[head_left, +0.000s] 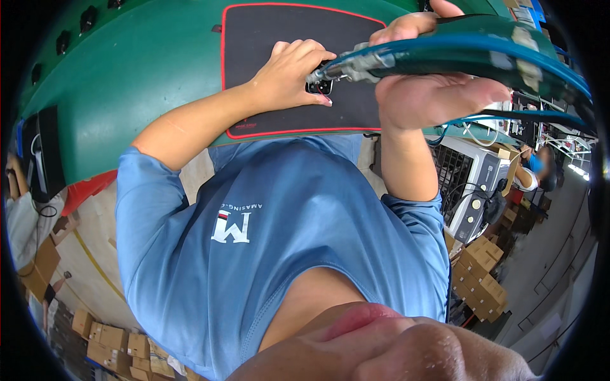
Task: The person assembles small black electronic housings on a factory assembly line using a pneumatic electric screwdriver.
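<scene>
My left hand rests on a black mat with a red border. Its fingers and thumb pinch a small black part, which has shiny metal spots and what looks like a bit of red wire. My right hand is wrapped round a dark green powered screwdriver that lies nearly level across the view. A blue hose runs along the tool. Its narrow metal end points left, at the part between my left fingers; whether the tip touches it I cannot make out.
The mat lies on a green table. Several small black pieces line its far left edge, and a black box stands at the left. A white machine with knobs is at the right, near stacked cardboard boxes. Other people are in the background.
</scene>
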